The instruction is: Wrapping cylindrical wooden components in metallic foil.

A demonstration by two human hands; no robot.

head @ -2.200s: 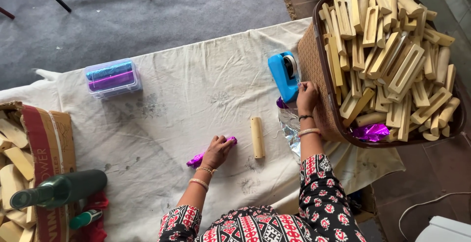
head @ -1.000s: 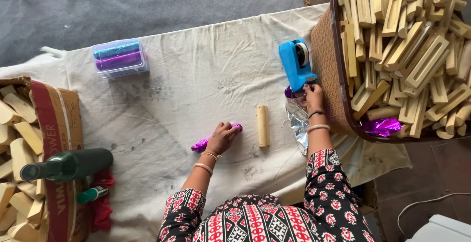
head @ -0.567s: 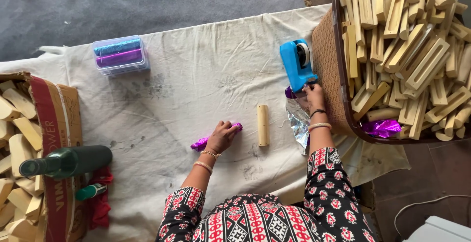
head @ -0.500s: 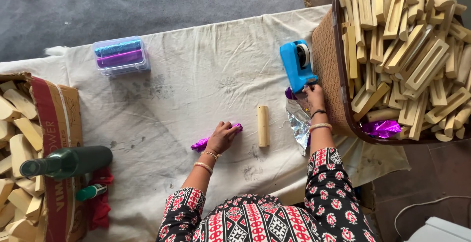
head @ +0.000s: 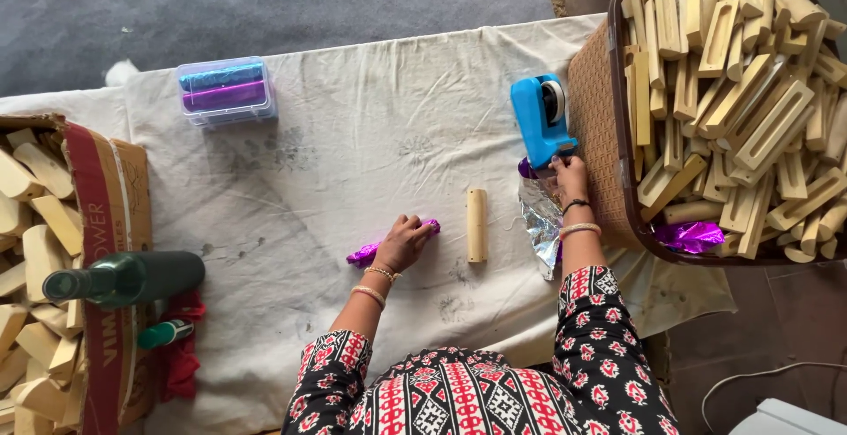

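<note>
Basket (head: 589, 100) of wooden blocks, far right. White cloth (head: 353, 144). Blue tape dispenser (head: 538, 117): right hand (head: 569, 175) at its near end, apparently pinching tape. Left hand (head: 404, 243) pressed flat on purple-wrapped piece (head: 366, 252), centre. Risk: wrap loosening if pressure slips.

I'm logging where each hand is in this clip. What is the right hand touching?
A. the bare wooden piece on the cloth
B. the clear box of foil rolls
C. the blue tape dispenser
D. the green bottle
C: the right hand rests at the base of the blue tape dispenser, beside the basket, while the left hand presses on the purple-wrapped piece.
</note>
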